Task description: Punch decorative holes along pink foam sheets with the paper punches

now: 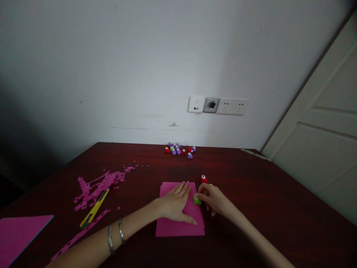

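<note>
My left hand (177,204) lies flat with fingers spread on a stack of pink paper sheets (178,229). At the right edge of the stack, my right hand (213,199) has its thumb and fingers closed on a small green craft punch (197,200). Just behind that hand stands a red craft punch (203,179) with a white top. Part of another small white-topped piece shows behind my right knuckles; its body is hidden.
Several purple, red and green punches (177,150) sit near the wall. On the left are pink paper scraps (107,181), a yellow utility knife (95,209), a punched pink strip (80,234) and a large pink sheet (22,236). Sockets (232,107) are on the wall.
</note>
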Tool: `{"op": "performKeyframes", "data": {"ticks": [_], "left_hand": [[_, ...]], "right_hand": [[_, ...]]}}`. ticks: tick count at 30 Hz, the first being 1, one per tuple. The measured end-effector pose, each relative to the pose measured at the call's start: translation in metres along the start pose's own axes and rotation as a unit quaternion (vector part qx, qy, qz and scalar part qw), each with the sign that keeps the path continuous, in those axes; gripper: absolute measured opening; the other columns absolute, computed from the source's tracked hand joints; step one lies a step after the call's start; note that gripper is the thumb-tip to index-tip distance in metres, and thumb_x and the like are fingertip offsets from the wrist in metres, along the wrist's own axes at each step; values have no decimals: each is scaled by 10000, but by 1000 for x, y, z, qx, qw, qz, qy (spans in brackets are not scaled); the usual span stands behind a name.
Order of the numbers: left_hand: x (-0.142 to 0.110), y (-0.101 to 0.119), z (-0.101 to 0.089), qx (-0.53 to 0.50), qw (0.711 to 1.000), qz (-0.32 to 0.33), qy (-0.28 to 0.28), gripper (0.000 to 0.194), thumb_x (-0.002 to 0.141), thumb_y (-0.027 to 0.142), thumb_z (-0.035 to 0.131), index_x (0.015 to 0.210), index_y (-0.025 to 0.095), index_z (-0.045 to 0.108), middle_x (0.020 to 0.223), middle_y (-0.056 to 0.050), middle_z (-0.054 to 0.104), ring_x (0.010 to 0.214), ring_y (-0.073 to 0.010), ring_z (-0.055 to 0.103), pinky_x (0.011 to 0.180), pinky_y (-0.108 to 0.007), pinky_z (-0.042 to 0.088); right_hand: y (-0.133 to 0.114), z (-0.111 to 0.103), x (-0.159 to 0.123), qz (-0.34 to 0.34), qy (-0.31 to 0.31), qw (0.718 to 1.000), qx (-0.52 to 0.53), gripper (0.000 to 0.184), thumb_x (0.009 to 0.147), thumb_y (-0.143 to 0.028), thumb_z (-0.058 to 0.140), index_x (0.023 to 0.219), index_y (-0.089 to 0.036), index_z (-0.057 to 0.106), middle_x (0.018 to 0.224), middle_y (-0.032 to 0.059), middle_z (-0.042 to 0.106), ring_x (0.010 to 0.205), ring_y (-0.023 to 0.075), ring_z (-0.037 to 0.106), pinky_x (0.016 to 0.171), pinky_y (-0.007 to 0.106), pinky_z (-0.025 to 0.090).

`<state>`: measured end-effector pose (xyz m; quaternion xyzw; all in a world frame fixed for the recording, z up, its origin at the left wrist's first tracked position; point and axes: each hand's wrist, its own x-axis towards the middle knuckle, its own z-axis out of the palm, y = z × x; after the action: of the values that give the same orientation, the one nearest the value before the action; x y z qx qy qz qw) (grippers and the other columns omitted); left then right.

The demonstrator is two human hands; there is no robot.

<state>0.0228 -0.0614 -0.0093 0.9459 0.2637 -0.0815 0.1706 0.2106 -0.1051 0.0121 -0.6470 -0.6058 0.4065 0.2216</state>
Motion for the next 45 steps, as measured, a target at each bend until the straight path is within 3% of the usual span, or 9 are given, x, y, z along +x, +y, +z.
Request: {"op": "performKeyframes", "data": {"ticks": [4, 7, 11, 14, 21, 36, 45], "left_hand": [[-1, 0, 6, 3, 1000, 1, 21, 1095, 687, 780, 315, 1409, 28, -23, 1464, -156, -110, 1336, -307, -121, 1103, -417, 53], [-1, -1, 9, 11, 999, 4, 37, 1056, 712, 752, 322, 1411, 42, -27, 1470, -149, -91, 1340, -294, -117, 1102, -418, 56], [-3, 1, 9, 18, 999, 5, 47, 1026, 730, 727, 335, 1413, 52, -27, 1475, -148, -68, 1345, -282, -109, 1101, -417, 71], [-5, 3, 7, 14, 999, 2, 47, 1020, 731, 725, 337, 1413, 51, -9, 1475, -152, -65, 1345, -289, -101, 1098, -423, 81], [-3, 1, 8, 14, 999, 6, 50, 1032, 730, 718, 351, 1410, 41, -30, 1468, -161, -92, 1347, -284, -97, 1100, -416, 78], [0, -4, 10, 5, 1000, 4, 28, 1065, 706, 753, 339, 1411, 45, -28, 1464, -158, -93, 1336, -296, -119, 1098, -427, 62], [2, -5, 11, 7, 999, 4, 31, 1105, 678, 785, 332, 1409, 33, -16, 1465, -168, -83, 1335, -298, -125, 1100, -426, 58]], "right_hand": [[6, 4, -2, -30, 23, 999, -23, 133, 805, -309, 486, 765, -183, 496, 460, -89, 429, 333, 64, 435, 260, 152, 373], [11, 5, -3, -64, 41, 994, -74, 180, 830, -358, 460, 783, -190, 505, 553, -45, 511, 421, 95, 512, 323, 174, 391], [7, 4, -11, -128, 95, 961, -226, 220, 889, -362, 393, 805, -204, 522, 743, 39, 618, 686, 179, 621, 538, 241, 427], [-1, 1, -19, -111, 106, 947, -282, 235, 905, -375, 363, 871, -214, 531, 791, 61, 629, 743, 213, 628, 583, 260, 400], [-2, -13, -25, -183, 21, 948, -260, 263, 836, -412, 495, 988, -213, 576, 897, 55, 588, 756, 183, 574, 665, 271, 415], [10, -14, -19, -209, 18, 947, -243, 241, 832, -329, 514, 1028, -210, 589, 935, 57, 560, 809, 176, 559, 748, 278, 435], [15, -13, -13, -241, 17, 947, -210, 179, 828, -308, 533, 939, -187, 607, 901, 44, 572, 805, 162, 541, 738, 262, 424]]}}
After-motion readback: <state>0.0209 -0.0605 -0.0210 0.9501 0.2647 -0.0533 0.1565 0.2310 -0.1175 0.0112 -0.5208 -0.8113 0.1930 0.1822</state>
